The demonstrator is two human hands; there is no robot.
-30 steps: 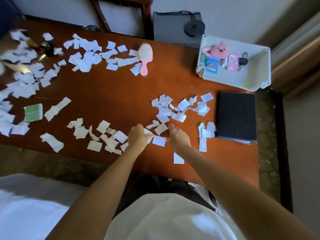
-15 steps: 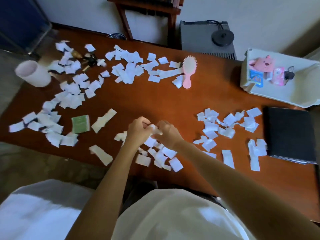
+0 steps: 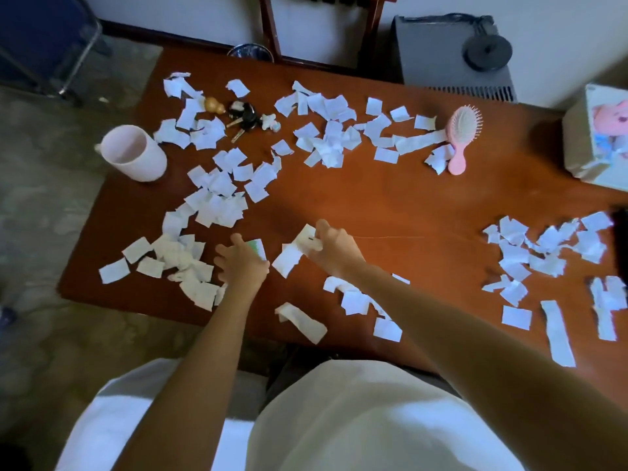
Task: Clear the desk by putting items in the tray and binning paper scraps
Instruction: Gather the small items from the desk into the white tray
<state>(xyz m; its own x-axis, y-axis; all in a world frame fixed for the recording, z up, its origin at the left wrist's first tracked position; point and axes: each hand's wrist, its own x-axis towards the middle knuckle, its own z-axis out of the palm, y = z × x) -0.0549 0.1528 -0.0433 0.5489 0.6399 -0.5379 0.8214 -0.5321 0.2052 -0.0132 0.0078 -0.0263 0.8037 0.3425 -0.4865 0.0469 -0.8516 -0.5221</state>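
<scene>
At the desk's (image 3: 373,198) 10 o'clock corner stands a pale pink cup (image 3: 134,153), upright, with nothing showing inside it from this angle. Torn white paper scraps (image 3: 217,198) trail from it down toward 8 o'clock, and a bunch of keys (image 3: 243,119) lies among more of them at 11 o'clock. Near the front edge at 6 o'clock, the left hand (image 3: 243,263) lies with fingers splayed against a small green packet (image 3: 259,248); no grip on it is visible. Just to its right, the right hand (image 3: 334,248) has its fingers curled round a wad of scraps (image 3: 310,240), so the step in hand looks like gathering paper, with most of it still spread across the desk. The next move calls for sweeping loose pieces into that wad without spilling any, then carrying it to a bin; a round metal rim (image 3: 249,52) beyond the far edge at 12 o'clock may be one, though I cannot tell. A pink hairbrush (image 3: 462,137) lies at 1 o'clock, still out. At 2 o'clock, the white tray (image 3: 577,137) is cut off by the frame; it holds a pink plush toy (image 3: 615,112) and something blue, too blurred to name.
</scene>
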